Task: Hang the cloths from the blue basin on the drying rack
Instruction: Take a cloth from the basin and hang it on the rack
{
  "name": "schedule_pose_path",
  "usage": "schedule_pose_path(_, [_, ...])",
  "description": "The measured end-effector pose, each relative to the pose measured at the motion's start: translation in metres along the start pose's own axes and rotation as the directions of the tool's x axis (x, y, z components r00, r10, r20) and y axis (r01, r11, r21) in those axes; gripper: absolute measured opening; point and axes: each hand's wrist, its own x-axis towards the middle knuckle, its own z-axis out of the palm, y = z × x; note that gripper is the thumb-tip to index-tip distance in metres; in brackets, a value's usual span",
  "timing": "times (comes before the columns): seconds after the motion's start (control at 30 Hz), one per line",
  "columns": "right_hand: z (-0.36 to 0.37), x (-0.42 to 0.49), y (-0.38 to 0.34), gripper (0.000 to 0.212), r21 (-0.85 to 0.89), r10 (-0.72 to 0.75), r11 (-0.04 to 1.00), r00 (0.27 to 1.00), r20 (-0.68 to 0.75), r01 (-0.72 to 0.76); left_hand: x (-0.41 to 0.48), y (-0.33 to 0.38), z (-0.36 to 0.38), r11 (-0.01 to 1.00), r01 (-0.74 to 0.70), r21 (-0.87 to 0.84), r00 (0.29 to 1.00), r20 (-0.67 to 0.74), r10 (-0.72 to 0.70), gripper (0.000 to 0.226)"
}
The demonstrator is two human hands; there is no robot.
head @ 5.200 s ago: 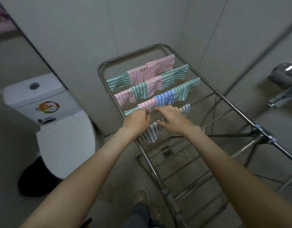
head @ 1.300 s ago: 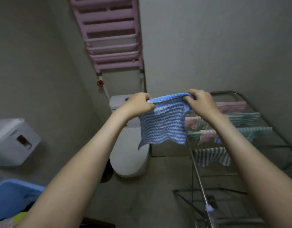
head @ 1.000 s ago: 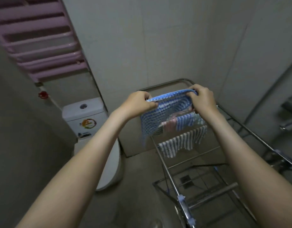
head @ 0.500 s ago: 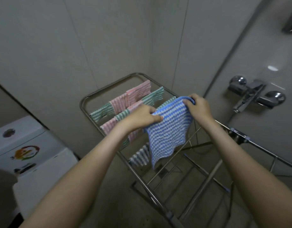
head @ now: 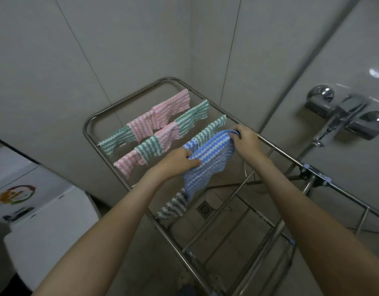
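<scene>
I am holding the blue-and-white striped cloth (head: 207, 167) spread between both hands over the drying rack (head: 87, 133). My left hand (head: 175, 161) is pinching the cloth's nearer top corner, with the thumb lying on top and the fingers curling underneath. My right hand (head: 245, 139) is gripping the farther top corner, its fingers closing round a bunch of fabric just beside the rack's right side rail. The cloth is hanging down from my hands above the middle of the rack, and I cannot tell whether it is touching a rail. Its lower edge is dangling in front of a grey striped cloth (head: 173, 207), which is draping over a nearer rail on the left side. Beyond my hands, pink and green cloths (head: 150, 147) are hanging side by side along the farther rails, with another blue one (head: 189, 147) peeking out behind my left hand. A white toilet (head: 45, 221) is standing to the left of the rack, a chrome tap (head: 342, 116) is sticking out of the right wall, and a floor drain (head: 204, 209) is showing between the rails.
</scene>
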Motion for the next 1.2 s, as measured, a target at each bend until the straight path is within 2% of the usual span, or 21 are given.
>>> schedule_pose_path(0.13, [0.023,0.013,0.009,0.02,-0.039,-0.007,0.999,0.991,0.135,0.012,0.014,-0.023,0.004,0.994,0.086,0.071,0.996,-0.009,-0.086,0.039])
schedule_pose_path(0.23, [0.033,0.012,0.011,0.054,0.012,0.03,0.999,0.951,0.308,-0.035,0.022,-0.027,0.008,0.977,0.147,0.153,0.989,-0.021,-0.146,0.029])
schedule_pose_path(0.3, [0.039,0.01,0.014,0.067,0.039,0.023,0.998,0.902,0.431,-0.044,0.03,-0.034,0.013,0.954,0.178,0.242,0.984,-0.04,-0.174,0.022])
schedule_pose_path(0.37, [0.046,0.008,0.019,0.069,-0.102,0.02,0.994,0.869,0.495,0.035,0.038,-0.044,0.019,0.925,0.225,0.307,0.973,-0.027,-0.228,0.015])
schedule_pose_path(0.47, [0.054,0.007,0.027,0.055,-0.254,0.018,0.962,0.907,0.421,0.098,0.046,-0.057,0.028,0.861,0.322,0.394,0.93,0.041,-0.366,0.035])
schedule_pose_path(0.57, [0.057,0.007,0.039,0.045,-0.246,-0.012,0.968,0.992,0.129,0.043,0.049,-0.061,0.031,0.824,0.342,0.452,0.905,0.077,-0.418,0.032])
schedule_pose_path(0.63, [0.057,0.01,0.047,0.031,-0.149,0.054,0.987,0.998,-0.02,-0.056,0.053,-0.059,0.031,0.825,0.303,0.476,0.921,0.075,-0.382,0.031])
schedule_pose_path(0.73, [0.054,0.012,0.048,0.021,0.012,0.265,0.964,0.963,0.04,-0.266,0.058,-0.046,0.033,0.907,0.204,0.367,0.968,0.063,-0.243,0.028])
schedule_pose_path(0.8, [0.053,0.012,0.048,0.025,0.089,0.313,0.944,0.947,0.071,-0.318,0.063,-0.032,0.036,0.971,0.144,0.192,0.984,0.077,-0.161,0.034])
schedule_pose_path(0.87, [0.051,0.012,0.048,0.024,0.131,0.312,0.938,0.946,0.083,-0.321,0.068,-0.016,0.039,0.99,0.085,0.111,0.981,0.163,-0.103,0.042])
schedule_pose_path(0.97, [0.051,0.015,0.045,0.018,0.082,0.235,0.967,0.968,0.084,-0.242,0.077,-0.01,0.05,0.98,0.018,0.196,0.965,0.252,-0.068,0.03])
schedule_pose_path(1.07, [0.05,0.019,0.047,0.028,-0.176,0.055,0.983,0.998,0.003,-0.053,0.08,-0.014,0.058,0.971,0.045,0.233,0.96,0.258,-0.106,0.038])
schedule_pose_path(1.13, [0.048,0.017,0.049,0.04,-0.204,-0.12,0.968,0.983,0.139,0.147,0.081,-0.017,0.06,0.979,0.078,0.187,0.964,0.237,-0.122,0.039])
schedule_pose_path(1.2, [0.048,0.011,0.049,0.04,-0.244,-0.179,0.924,0.897,0.405,0.294,0.08,-0.016,0.061,0.981,0.101,0.168,0.965,0.225,-0.138,0.04])
